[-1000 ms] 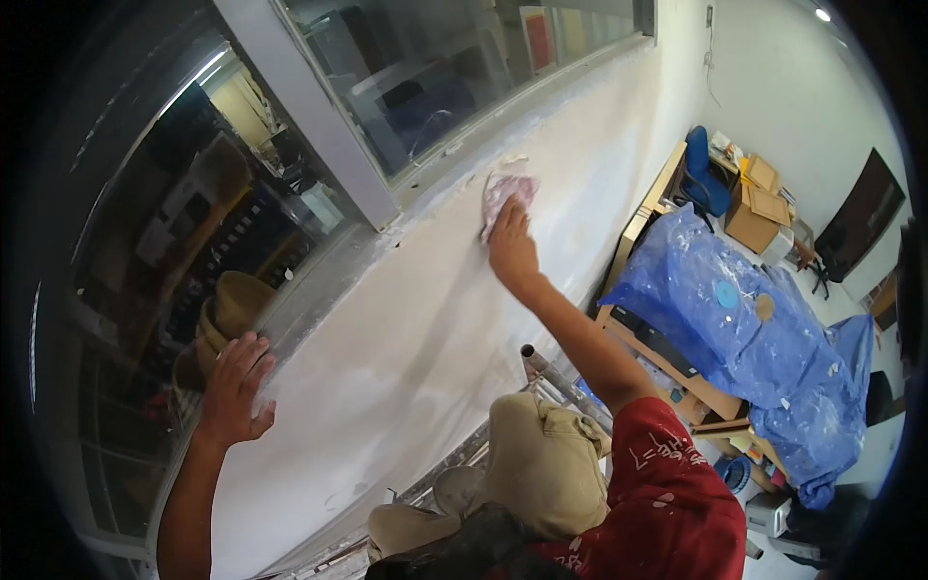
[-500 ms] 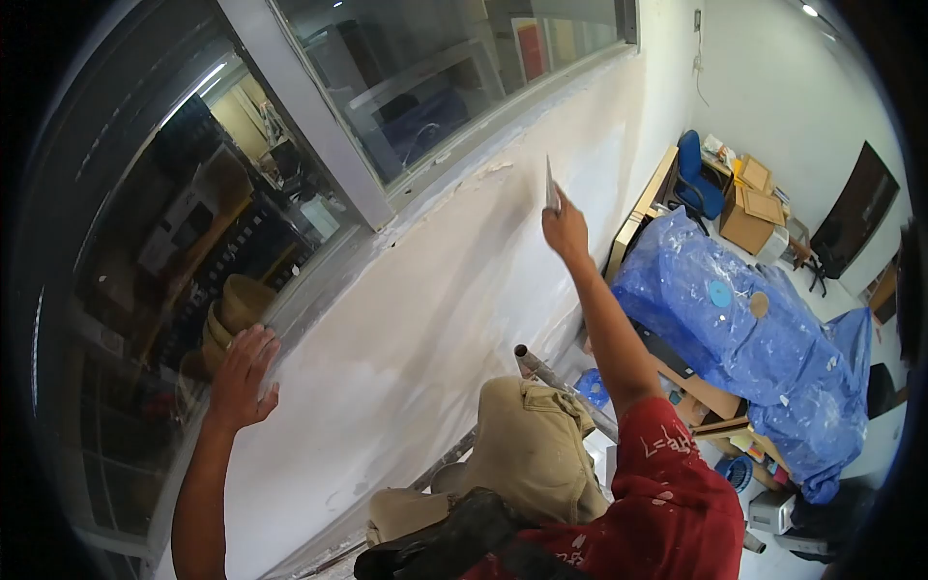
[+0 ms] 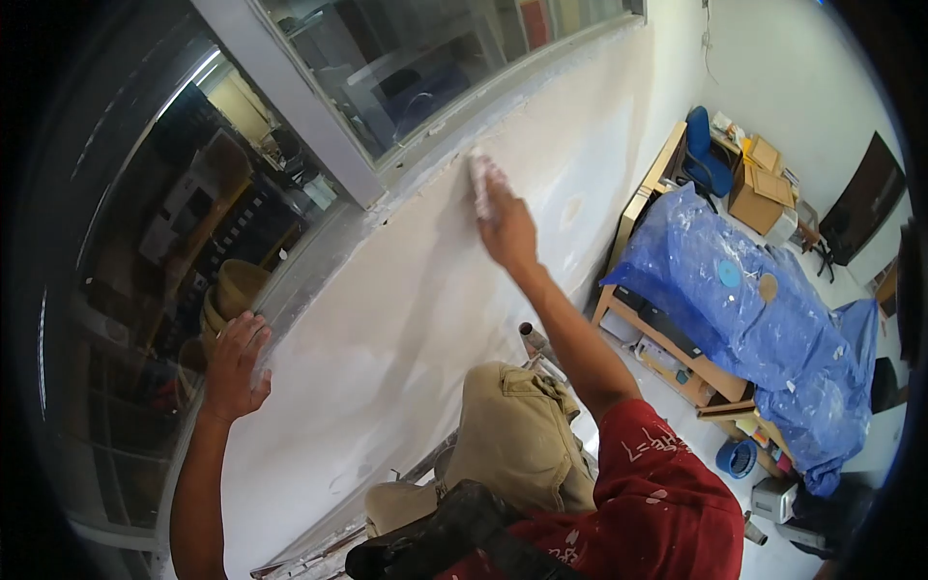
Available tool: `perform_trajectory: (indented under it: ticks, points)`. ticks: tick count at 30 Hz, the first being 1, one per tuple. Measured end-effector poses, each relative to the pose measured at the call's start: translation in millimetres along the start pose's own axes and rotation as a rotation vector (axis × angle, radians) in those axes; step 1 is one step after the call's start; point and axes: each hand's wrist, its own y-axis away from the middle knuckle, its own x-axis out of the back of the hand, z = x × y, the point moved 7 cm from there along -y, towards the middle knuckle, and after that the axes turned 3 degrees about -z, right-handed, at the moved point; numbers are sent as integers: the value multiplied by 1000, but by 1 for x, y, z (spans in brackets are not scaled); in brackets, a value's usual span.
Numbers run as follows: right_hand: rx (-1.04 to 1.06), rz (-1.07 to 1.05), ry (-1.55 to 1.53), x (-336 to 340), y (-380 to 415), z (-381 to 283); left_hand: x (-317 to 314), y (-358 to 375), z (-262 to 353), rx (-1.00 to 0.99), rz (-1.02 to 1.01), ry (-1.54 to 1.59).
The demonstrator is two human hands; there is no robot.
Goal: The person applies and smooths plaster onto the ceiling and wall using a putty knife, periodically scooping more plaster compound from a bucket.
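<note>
In the head view my right hand (image 3: 509,230) is closed round a putty knife (image 3: 479,184). The blade is smeared with white filler and lies against the wall (image 3: 406,290), just below the window ledge. Its handle is mostly hidden inside my fingers. Over on the left, my left hand (image 3: 235,372) rests by the lower edge of the window frame (image 3: 304,259), fingers stretched out and holding nothing. The wall around the blade is patchy beige and white.
Below me, metal scaffold pipes (image 3: 531,334) stand near my bent knee (image 3: 503,425). To the right, a blue plastic sheet (image 3: 696,280) covers furniture. Behind it are a blue chair (image 3: 709,159) and cardboard boxes (image 3: 764,198). A blue basket (image 3: 737,458) stands on the floor.
My right hand has moved left along the wall with the putty knife, and the blade has turned to show its filler-covered face. My left hand has stayed nearly in place.
</note>
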Motion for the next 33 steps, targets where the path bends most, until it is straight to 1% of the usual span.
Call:
perform_trajectory:
  ticks: [1, 2, 4, 7, 8, 10, 12, 14, 16, 17, 20, 21, 22, 24, 27, 28, 29, 32, 33]
  points:
    - [109, 20, 48, -12, 12, -10, 1, -1, 1, -3, -6, -4]
    - [30, -130, 87, -14, 33, -25, 3, -3, 2, -6, -3, -11]
    - [133, -172, 19, -2, 57, -52, 5, -5, 5, -9, 8, -30]
    - [-74, -386, -133, 16, 63, -32, 4, -4, 3, -30, 18, -1]
    - [-163, -309, -137, 30, 56, -23, 5, -5, 3, -39, 34, -7]
    - [98, -7, 49, 43, 31, 2, 6, -4, 6, -54, 56, -4]
    - [184, 93, 104, 37, 8, 25, 7, -5, 7, -52, 49, -8]
    - [205, 107, 115, 19, -19, 42, 6, -6, 5, -41, 39, -17]
    - [214, 106, 148, 9, -36, 43, 4, -4, 3, -19, 7, -18]
    - [175, 57, 209, -6, -38, 42, 3, -3, 2, -14, 7, -26]
    - [236, 35, 335, -40, -15, 56, -1, 0, -1, -16, 0, -20]
    - [202, 8, 354, -48, 1, 65, 0, -2, -2, -24, 8, -10]
    - [215, -88, 384, -53, 22, 72, 1, -2, -1, -35, 13, -2]
    - [231, -263, 443, -46, 60, 90, 1, -2, 1, -29, 23, -6]
    - [46, -404, 351, -12, 81, 108, 2, 0, 3, -23, 27, -21]
    - [36, -293, 281, 8, 65, 99, 1, 0, 3, -20, 29, -29]
    - [157, -92, 117, 32, 38, 80, 1, -1, 3, -18, 34, -38]
    - [149, 77, 144, 65, -25, 40, 2, 0, 4, -26, 27, -51]
    - [79, 63, 141, 65, -40, 33, 1, 0, 3, -31, 29, -50]
